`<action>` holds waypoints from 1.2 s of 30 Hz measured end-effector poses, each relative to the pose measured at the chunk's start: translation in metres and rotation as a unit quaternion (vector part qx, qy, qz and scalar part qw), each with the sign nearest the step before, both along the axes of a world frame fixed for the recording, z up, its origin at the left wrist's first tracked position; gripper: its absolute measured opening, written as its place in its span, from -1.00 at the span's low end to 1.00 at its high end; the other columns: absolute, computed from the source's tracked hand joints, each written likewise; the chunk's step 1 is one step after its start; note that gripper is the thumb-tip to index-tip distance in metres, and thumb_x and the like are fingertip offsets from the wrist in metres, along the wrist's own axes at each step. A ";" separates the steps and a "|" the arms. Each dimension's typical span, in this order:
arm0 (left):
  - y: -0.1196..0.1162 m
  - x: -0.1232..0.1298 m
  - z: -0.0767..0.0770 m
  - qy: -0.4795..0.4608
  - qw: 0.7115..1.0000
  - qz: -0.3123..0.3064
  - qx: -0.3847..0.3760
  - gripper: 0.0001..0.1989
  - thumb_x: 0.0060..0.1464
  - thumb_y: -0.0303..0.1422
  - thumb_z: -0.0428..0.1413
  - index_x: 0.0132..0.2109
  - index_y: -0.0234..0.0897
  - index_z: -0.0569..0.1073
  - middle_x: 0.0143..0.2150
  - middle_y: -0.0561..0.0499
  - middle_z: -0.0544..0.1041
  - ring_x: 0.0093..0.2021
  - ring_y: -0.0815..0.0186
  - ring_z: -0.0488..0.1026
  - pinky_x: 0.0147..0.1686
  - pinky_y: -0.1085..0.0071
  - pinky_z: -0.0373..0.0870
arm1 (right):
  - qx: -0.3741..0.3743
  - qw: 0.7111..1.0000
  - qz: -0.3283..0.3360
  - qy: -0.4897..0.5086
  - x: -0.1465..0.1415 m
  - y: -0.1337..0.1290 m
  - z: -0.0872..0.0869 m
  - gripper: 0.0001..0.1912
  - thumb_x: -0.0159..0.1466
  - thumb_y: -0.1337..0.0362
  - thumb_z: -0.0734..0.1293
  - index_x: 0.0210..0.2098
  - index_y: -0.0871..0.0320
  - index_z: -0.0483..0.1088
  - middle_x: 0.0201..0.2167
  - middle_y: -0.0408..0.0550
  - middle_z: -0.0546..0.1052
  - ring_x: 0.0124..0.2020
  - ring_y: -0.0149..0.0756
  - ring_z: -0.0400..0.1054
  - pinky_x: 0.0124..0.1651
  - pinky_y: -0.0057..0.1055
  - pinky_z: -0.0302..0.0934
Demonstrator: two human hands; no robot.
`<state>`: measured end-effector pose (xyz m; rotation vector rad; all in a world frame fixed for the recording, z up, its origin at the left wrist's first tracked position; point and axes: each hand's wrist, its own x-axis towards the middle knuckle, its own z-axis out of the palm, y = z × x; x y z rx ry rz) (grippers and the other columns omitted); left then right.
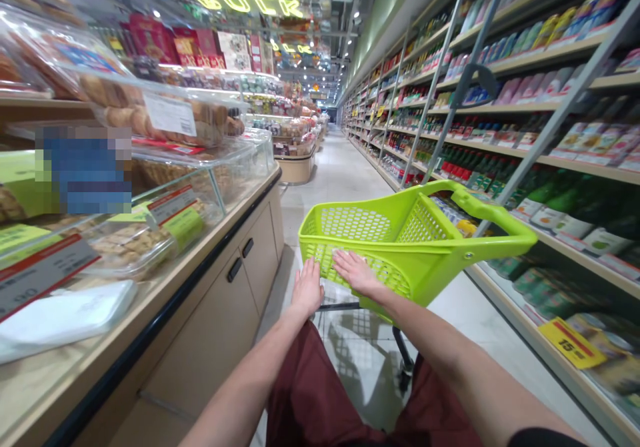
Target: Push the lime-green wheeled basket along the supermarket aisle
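Down the middle of the supermarket aisle, we've got a lime-green plastic shopping basket (400, 247) riding on a wheeled frame (403, 360), tilted up just ahead of the person. On its near mesh wall sit the left hand (307, 287) and the right hand (356, 272), both lying flat, fingers (345, 259) open and wrapped around nothing. Packaged goods (453, 213) lie inside, too blurred to read. Off to the right, shelves of bottles and cans (550, 100) run alongside, with a yellow price tag (573, 343) on the edge. To the left, a glass display counter (215, 167) of pastries (160, 117) tops beige cabinets (215, 320). Overhead, a glowing BULK sign (255, 3)!
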<state>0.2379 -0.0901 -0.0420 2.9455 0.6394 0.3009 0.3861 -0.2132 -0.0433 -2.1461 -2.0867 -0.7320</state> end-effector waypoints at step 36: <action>-0.086 0.033 0.034 0.007 0.994 -0.105 0.040 -0.36 -0.07 -0.42 -0.08 0.19 -0.41 -0.03 0.28 -0.14 -0.13 0.26 0.20 -0.20 0.16 0.18 -0.12 | 0.006 0.996 -0.084 0.025 0.006 -0.105 -0.014 -0.66 0.26 0.38 0.13 0.02 0.16 0.22 0.10 0.07 0.22 0.18 -0.27 -0.03 0.13 -0.09 -0.03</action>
